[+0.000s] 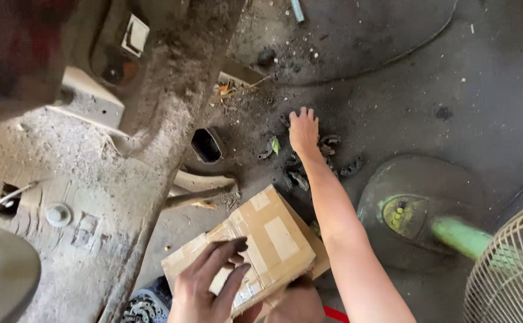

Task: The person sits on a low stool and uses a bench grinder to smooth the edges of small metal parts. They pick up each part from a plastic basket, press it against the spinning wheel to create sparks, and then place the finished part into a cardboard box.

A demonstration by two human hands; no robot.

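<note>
A taped brown cardboard box point(273, 233) is held low in the frame, tilted. My left hand point(210, 281), dark with grease, grips the box's near face with its fingers spread over it. My right hand point(297, 302) is under the box's lower right corner and mostly hidden by it. Another person's bare arm point(339, 221) stretches from the lower right across the floor. That person's hand point(304, 130) rests palm down among several small dark metal parts point(332, 143) scattered on the grimy concrete.
A dusty metal machine frame point(94, 179) with a bolt point(58, 214) fills the left side. A standing fan's round base point(393, 179), green pole point(462, 236) and cream grille point(513, 275) stand at the right. A black cable point(393, 57) curves across the floor at the top.
</note>
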